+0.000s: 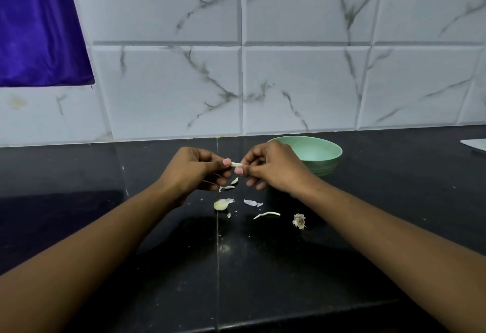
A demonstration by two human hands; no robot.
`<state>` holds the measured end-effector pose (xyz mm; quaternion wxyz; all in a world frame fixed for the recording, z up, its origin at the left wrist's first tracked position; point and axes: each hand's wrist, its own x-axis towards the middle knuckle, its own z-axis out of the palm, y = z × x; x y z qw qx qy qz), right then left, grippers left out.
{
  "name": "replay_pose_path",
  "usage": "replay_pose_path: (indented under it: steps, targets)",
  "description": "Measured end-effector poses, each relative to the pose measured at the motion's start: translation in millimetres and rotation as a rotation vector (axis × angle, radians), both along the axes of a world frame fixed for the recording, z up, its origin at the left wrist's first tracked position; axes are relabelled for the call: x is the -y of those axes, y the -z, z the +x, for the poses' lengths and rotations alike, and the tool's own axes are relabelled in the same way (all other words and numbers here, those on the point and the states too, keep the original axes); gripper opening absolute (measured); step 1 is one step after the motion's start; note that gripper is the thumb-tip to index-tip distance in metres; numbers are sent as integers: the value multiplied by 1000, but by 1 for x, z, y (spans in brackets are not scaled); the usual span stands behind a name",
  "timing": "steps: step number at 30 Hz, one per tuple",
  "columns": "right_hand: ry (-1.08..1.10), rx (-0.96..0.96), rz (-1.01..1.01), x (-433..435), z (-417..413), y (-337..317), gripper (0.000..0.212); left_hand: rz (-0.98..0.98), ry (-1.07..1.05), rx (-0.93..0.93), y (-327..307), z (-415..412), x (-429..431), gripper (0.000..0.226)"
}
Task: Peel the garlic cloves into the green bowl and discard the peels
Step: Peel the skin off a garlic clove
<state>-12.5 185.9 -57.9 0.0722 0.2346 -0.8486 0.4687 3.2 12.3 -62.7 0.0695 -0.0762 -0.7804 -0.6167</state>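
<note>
Head view, from largest element to smallest. The black polished stone countertop (105,175) fills the lower half and meets a wall of white marble-veined tiles (302,83). A purple cloth (39,30) hangs at upper left.

The round pale-green bowl (323,154) stands upright on the counter near the wall, behind and to the right of the hands. The right hand (273,167) covers its near-left rim in this view, and whether they touch cannot be told. The left hand (194,169) lies well to the bowl's left, so the right hand is judged the nearer for any drop into it.

Both hands are raised above the counter, fingertips brought together, each pinching one end of a small pale garlic piece (236,164). Its long axis runs side to side between the two hands, roughly level. Whether it is a clove in its skin or only a strip of skin cannot be told.

Below the hands lies the loose material:
- One unpeeled cream garlic clove (223,204) on its side, its tapered tip pointing right, just left of centre.
- Thin white peel scraps (251,203) and a curved pale sliver (267,214), near the clove but apart from it.
- A dry, frayed root stub (299,221), farthest right.

Judgement: peeling is under way — peels not yet discarded.
</note>
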Motion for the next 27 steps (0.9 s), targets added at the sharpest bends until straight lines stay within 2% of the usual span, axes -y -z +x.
replay_pose_path:
  steps: [4, 7, 15, 17, 20, 23, 27]
  targets:
    - [-25, 48, -101, 2, -2, 2, 16, -40, -5, -59, 1, 2, -3, 17]
    - [-63, 77, -143, 1, -2, 2, 15, -32, 28, -21, 0, 2, -3, 18]
    - [-112, 117, -127, -3, -3, -1, 10, 10, 62, 23, 0, 0, 0, 21]
    - [-98, 122, -20, -7, -3, -4, 10, 59, -11, 24, 0, -4, 4, 23]
    - [-126, 104, 405, -14, -2, -9, 14, 73, -127, 13, 3, -10, 18, 21]
    - [-187, 22, 781, -17, 1, -12, 37, -160, -212, -39, 9, -15, 30, 13]
    - [-191, -115, 880, -13, 0, -8, 52, -426, -244, -107, 14, -19, 27, 9]
